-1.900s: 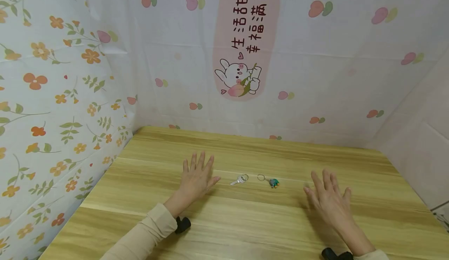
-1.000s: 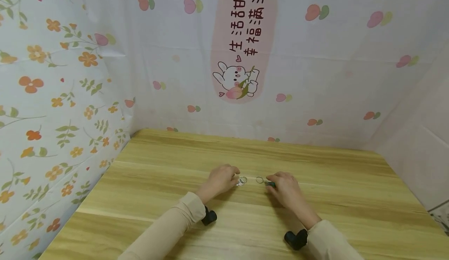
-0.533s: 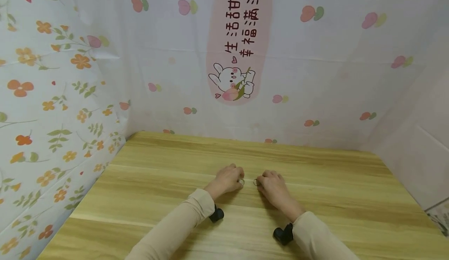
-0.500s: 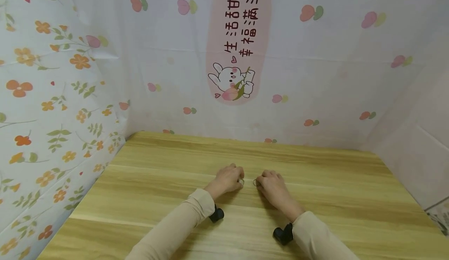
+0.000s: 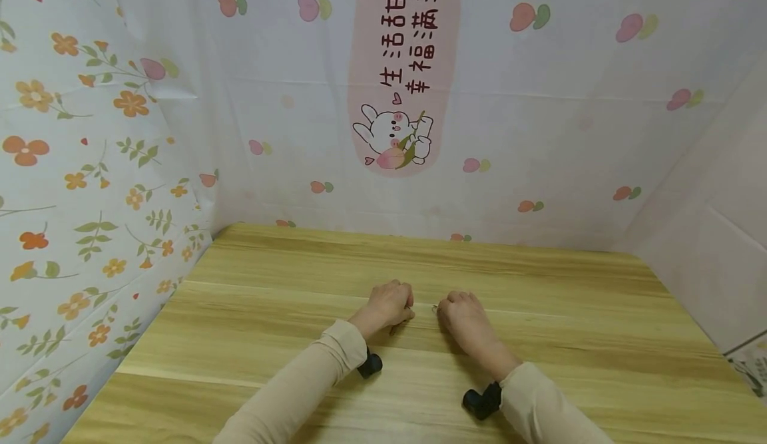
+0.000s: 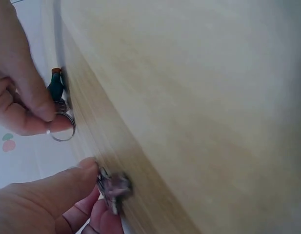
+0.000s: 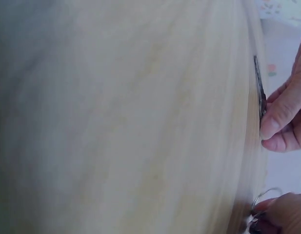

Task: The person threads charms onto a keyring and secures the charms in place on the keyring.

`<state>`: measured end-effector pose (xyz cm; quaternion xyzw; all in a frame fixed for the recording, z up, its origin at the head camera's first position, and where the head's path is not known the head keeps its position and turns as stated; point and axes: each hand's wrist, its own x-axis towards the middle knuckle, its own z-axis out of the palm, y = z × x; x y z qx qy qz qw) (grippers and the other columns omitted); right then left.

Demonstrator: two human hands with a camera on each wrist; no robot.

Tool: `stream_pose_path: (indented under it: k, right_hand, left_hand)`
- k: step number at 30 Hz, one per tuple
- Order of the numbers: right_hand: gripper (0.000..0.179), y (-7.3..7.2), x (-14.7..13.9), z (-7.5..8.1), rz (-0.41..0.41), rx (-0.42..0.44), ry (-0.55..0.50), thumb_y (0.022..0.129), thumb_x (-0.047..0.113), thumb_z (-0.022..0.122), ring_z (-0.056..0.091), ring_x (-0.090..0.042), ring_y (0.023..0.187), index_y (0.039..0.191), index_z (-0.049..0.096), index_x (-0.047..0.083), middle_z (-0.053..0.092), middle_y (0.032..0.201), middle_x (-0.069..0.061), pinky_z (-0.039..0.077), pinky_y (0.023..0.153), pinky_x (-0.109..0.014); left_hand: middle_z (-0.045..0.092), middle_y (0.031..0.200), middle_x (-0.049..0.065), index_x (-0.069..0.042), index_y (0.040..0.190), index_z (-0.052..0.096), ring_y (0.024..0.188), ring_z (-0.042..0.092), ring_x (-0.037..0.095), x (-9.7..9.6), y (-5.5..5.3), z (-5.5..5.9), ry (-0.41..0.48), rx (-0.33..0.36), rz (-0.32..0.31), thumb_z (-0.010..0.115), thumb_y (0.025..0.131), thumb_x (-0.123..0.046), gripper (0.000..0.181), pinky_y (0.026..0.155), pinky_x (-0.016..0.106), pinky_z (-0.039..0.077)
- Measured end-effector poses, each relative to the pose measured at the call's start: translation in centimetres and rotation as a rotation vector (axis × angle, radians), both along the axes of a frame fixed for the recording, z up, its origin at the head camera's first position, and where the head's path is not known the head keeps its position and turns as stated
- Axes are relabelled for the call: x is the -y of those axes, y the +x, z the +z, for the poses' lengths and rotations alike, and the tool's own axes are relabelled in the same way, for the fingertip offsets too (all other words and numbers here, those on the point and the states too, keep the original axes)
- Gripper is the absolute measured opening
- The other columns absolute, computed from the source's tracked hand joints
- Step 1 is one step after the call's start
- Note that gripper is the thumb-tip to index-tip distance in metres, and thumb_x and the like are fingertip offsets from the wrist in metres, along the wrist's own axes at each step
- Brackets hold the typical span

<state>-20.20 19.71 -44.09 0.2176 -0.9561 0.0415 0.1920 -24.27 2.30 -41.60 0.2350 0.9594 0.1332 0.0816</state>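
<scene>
My left hand (image 5: 389, 303) pinches a small metal key (image 7: 259, 80) between thumb and fingers. Seen nearly edge-on in the right wrist view, the key's blade points away from the fingertips; in the left wrist view it is blurred. A short gap to the right, my right hand (image 5: 464, 314) grips a keychain with a metal split ring (image 6: 62, 127) and a green figure charm (image 6: 56, 87). Its ring sticks out past the thumb toward the left hand, while part of the charm is hidden by the fingers. Both hands are close over the wooden table.
The wood-grain table (image 5: 287, 377) extends around both hands. A white printed cloth (image 5: 269, 84) hangs behind its far edge, and a flowered cloth (image 5: 54, 184) hangs on the left. A black wrist camera (image 5: 371, 364) sits below each hand.
Both hands, earlier spread wide apart, have come inward and taken hold of the key and the keychain. Over the last half second the key and the keychain's ring have turned in the fingers.
</scene>
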Motion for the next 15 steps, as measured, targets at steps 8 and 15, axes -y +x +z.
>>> stream_pose_path:
  k: [8,15]
  right_hand:
    - [0.013,0.4,-0.6,0.5,-0.055,0.274,-0.590,0.090,0.000,0.058,0.059,-0.014,0.068,0.083,0.068,0.004,0.068,0.078,-0.005,0.046,0.060,-0.024]
    - [0.018,1.2,-0.7,1.2,-0.093,0.465,-0.880,0.096,0.002,0.049,0.065,-0.017,0.072,0.092,0.065,-0.004,0.068,0.079,-0.012,0.048,0.062,-0.019]
  left_hand:
    - [0.061,0.087,-0.002,-0.014,0.087,0.064,0.085,0.055,0.014,0.2,0.1,-0.4,0.019,-0.014,0.028,0.073,0.083,-0.028,0.018,0.079,0.035,0.045]
    - [0.056,0.080,-0.003,-0.013,0.079,0.063,0.078,0.049,0.012,0.5,0.0,-0.7,0.127,0.026,0.022,0.074,0.081,-0.024,0.017,0.073,0.030,0.042]
